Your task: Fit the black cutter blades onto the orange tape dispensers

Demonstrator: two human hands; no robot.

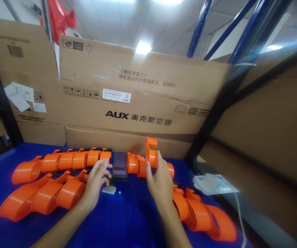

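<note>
An orange plastic ring with an upright tab (pixel 152 156) is raised above the table in my right hand (pixel 161 182), between thumb and fingers. Behind and below it runs a row of similar orange rings (pixel 133 165). My left hand (pixel 98 175) hovers with fingers slightly bent and apart, holding nothing I can see. Just right of its fingertips is a dark flat device like a phone (pixel 120 165). Under those fingers lies a small pale metal-looking piece (pixel 109 189). Left of this hand, orange rings with dark parts on their tabs form a back row (pixel 65 161) and a front row (pixel 45 196).
More orange rings (pixel 202 213) lie at the front right of the blue table (pixel 122 220). A white and blue packet (pixel 214 184) with a white cable (pixel 238 213) is at the right edge. Printed cardboard (pixel 138 93) walls the back, beside a dark metal post (pixel 210 110).
</note>
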